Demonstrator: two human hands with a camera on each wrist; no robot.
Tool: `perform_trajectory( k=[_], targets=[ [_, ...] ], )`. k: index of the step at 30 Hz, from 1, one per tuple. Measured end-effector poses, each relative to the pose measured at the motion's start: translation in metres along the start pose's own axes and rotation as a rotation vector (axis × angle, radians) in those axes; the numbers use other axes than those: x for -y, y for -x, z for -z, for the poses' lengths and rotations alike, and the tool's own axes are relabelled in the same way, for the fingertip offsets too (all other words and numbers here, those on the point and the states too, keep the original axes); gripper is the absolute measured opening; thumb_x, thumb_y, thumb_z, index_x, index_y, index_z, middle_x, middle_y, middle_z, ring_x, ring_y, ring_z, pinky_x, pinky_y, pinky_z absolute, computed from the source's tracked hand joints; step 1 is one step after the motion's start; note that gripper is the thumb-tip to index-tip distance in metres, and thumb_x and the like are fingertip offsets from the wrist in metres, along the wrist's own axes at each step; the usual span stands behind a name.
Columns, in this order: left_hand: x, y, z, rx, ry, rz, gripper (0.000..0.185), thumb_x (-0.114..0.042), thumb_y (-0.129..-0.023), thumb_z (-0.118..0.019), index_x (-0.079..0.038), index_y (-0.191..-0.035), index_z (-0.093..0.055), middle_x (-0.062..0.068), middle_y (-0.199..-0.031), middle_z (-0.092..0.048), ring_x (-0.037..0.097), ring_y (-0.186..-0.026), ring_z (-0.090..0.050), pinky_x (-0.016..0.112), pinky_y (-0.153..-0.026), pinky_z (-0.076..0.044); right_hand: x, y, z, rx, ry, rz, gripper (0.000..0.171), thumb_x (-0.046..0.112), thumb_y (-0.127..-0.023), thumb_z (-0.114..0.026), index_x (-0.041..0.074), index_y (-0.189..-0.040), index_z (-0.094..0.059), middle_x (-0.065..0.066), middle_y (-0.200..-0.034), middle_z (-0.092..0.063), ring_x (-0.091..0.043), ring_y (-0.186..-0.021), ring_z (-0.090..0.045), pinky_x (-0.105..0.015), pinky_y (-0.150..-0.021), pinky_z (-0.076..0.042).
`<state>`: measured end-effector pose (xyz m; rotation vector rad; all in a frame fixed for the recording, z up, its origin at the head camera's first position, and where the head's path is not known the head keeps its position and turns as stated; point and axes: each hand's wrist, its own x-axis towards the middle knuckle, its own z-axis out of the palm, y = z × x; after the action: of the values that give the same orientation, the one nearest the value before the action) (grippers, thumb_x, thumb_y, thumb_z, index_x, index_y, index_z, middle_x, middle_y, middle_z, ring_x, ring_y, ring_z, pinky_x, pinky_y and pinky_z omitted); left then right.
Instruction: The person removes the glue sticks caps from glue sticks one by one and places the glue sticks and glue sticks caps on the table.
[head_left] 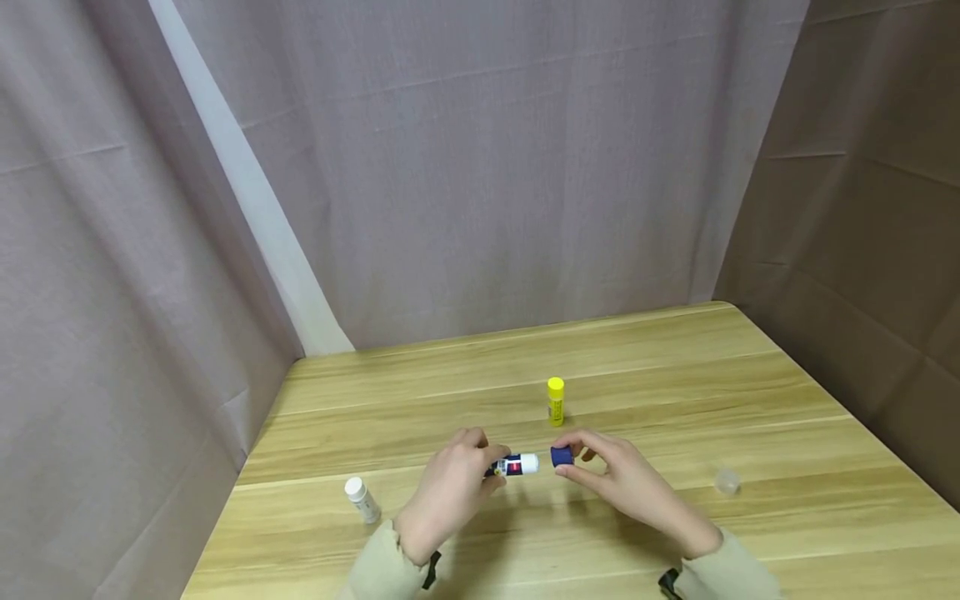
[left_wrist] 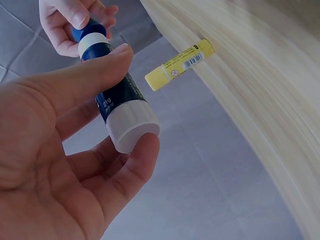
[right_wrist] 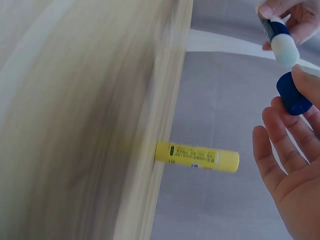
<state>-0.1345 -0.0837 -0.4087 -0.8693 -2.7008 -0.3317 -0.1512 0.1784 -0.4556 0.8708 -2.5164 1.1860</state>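
Observation:
My left hand (head_left: 455, 479) grips a dark blue glue stick (left_wrist: 120, 90) with a white base, held sideways above the table. Its white glue end (right_wrist: 285, 49) is uncovered and points toward my right hand (head_left: 622, 479). Between thumb and fingers, that hand pinches a dark blue cap (right_wrist: 292, 94). In the head view a small gap separates the cap from the glue end, the two roughly in line. Beyond both hands a yellow glue stick (head_left: 556, 402) stands upright, its yellow cap on.
A white glue stick (head_left: 362, 500) with a white cap stands at the left of the wooden table (head_left: 420, 383). On the right side lies a small translucent cap (head_left: 727, 481). Grey curtains (head_left: 525, 167) hang behind the table.

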Motion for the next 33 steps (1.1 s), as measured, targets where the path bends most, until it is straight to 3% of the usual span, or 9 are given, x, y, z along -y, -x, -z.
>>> perform_trajectory(
  k=[8,14,20,24,27,33],
  targets=[
    [0.005,0.003,0.003,-0.005,0.027,0.018,0.034,-0.019,-0.077,-0.088,-0.014,-0.109,-0.077,-0.002,-0.085,-0.057,0.009,-0.076,-0.047,0.020,-0.061,-0.045,-0.012,0.008,0.016,-0.037,0.053,-0.021,0.027,0.019,-0.091,-0.077,0.024,-0.116,-0.067,0.017,-0.106,-0.066,-0.003,-0.091,-0.062,-0.031,-0.077,-0.056],
    [0.007,0.004,0.008,-0.006,0.026,0.020,0.035,-0.018,-0.078,-0.088,-0.013,-0.110,-0.077,-0.002,-0.086,-0.058,0.009,-0.076,-0.047,0.020,-0.061,-0.046,-0.022,0.015,0.031,-0.095,0.075,0.017,0.031,0.008,-0.089,-0.077,0.021,-0.115,-0.067,0.015,-0.105,-0.065,-0.004,-0.091,-0.062,-0.028,-0.076,-0.055],
    [0.005,0.002,0.006,-0.016,0.025,0.014,0.035,-0.020,-0.078,-0.088,-0.014,-0.111,-0.077,-0.001,-0.088,-0.060,0.010,-0.077,-0.049,0.020,-0.062,-0.047,-0.027,0.022,0.053,-0.122,0.130,-0.018,0.034,0.007,-0.089,-0.077,0.024,-0.116,-0.066,0.013,-0.108,-0.066,-0.004,-0.093,-0.062,-0.024,-0.077,-0.053],
    [0.006,0.002,0.003,-0.028,0.030,0.018,0.036,-0.020,-0.078,-0.088,-0.014,-0.111,-0.077,-0.001,-0.090,-0.061,0.009,-0.077,-0.050,0.020,-0.062,-0.047,-0.033,0.023,0.062,-0.161,0.178,-0.021,0.035,0.004,-0.087,-0.079,0.021,-0.115,-0.067,0.011,-0.105,-0.066,-0.004,-0.091,-0.061,-0.023,-0.077,-0.051],
    [0.008,0.004,0.002,-0.034,0.024,0.025,0.036,-0.020,-0.077,-0.088,-0.014,-0.110,-0.077,-0.001,-0.089,-0.060,0.010,-0.076,-0.049,0.020,-0.062,-0.047,-0.037,0.023,0.065,-0.200,0.243,-0.065,0.032,0.007,-0.086,-0.080,0.016,-0.115,-0.068,0.006,-0.102,-0.068,-0.009,-0.088,-0.061,-0.030,-0.077,-0.051],
    [0.011,0.008,0.001,-0.035,0.027,0.029,0.036,-0.021,-0.077,-0.088,-0.013,-0.111,-0.077,0.000,-0.089,-0.061,0.010,-0.077,-0.050,0.021,-0.062,-0.047,-0.046,0.025,0.072,-0.214,0.304,-0.247,0.028,0.017,-0.088,-0.079,0.008,-0.113,-0.069,-0.007,-0.099,-0.071,-0.027,-0.086,-0.065,-0.037,-0.065,-0.049]
  ],
)
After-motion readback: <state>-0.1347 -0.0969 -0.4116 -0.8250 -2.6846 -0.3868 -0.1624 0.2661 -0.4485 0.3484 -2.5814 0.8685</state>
